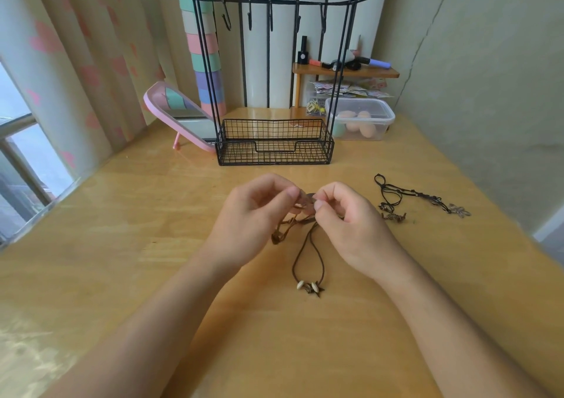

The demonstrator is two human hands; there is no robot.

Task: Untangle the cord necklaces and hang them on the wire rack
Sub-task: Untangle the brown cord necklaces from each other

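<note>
Nearest, the bead pendant of the brown cord necklace [309,286] lies on the table [152,214], and its loop runs up into a tangle. The left hand [253,217] and right hand [345,214] each pinch that tangle tightly at the fingertips. Untangling looks to be the step in hand; next the strands probably need teasing apart gently, not tugged tight. The black cord necklace [422,195] lies apart, farther right. Beyond, the wire rack [274,132] carries nothing on its hooks. No writing is legible.
</note>
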